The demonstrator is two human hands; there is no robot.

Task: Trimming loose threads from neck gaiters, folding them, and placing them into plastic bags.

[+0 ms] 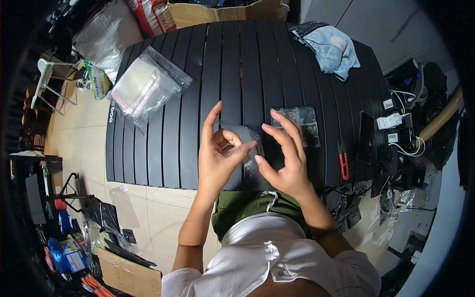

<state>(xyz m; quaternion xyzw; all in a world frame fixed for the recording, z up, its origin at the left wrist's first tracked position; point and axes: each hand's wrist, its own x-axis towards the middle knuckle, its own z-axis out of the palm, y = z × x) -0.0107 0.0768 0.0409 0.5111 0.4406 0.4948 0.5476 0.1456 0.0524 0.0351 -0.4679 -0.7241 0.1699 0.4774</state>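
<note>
My left hand (217, 156) is over the near middle of the black slatted table (163, 163). Its thumb and a bent finger pinch a small clear plastic bag (251, 166), while the index finger points up. Facing it, my right hand (288, 166) has its fingers spread and curved. The right thumb tip is close beside the bag; whether it touches cannot be made out. Partly behind the right fingers, a camouflage-patterned flat piece (310, 129) lies on the table. To its right is a pair of red-handled thread snips (344, 166).
A stack of clear plastic bags (143, 91) lies at the table's far left. Bunched light-blue cloth (331, 49) sits at the far right. Near the right edge are a dark flat device (366, 138) and a white charger (389, 122) with cables. An open cardboard box (222, 16) stands behind the table.
</note>
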